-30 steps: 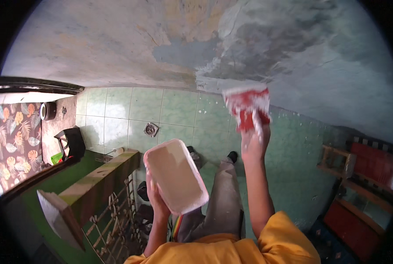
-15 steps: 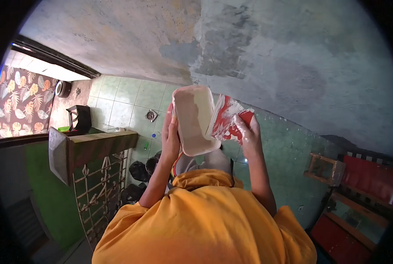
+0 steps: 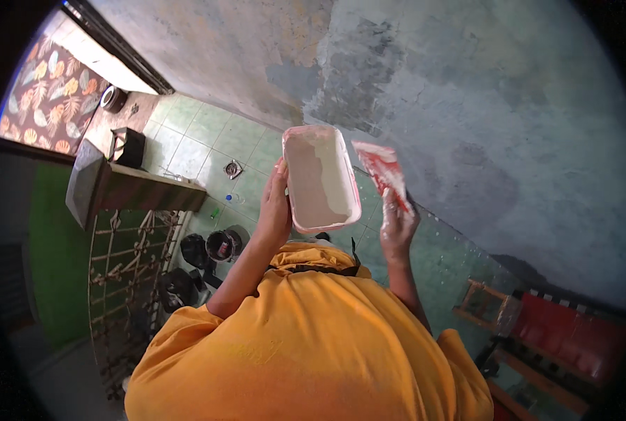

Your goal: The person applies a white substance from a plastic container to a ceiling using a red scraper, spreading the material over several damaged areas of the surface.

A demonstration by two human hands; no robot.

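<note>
Tub [image 3: 323,228] with pale paste [image 3: 315,184] inside

The red scraper [image 3: 383,170] is blurred, and the tub [image 3: 315,132] hides part of the left hand [image 3: 276,212].

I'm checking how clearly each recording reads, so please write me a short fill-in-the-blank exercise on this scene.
1. Of the two hands, the one supporting the tub is the ____.
2. The other hand grips a scraper whose colour beneath white smears is ____.
3. The floor tiles are coloured pale ____.

Missing words: left; red; green.
</note>
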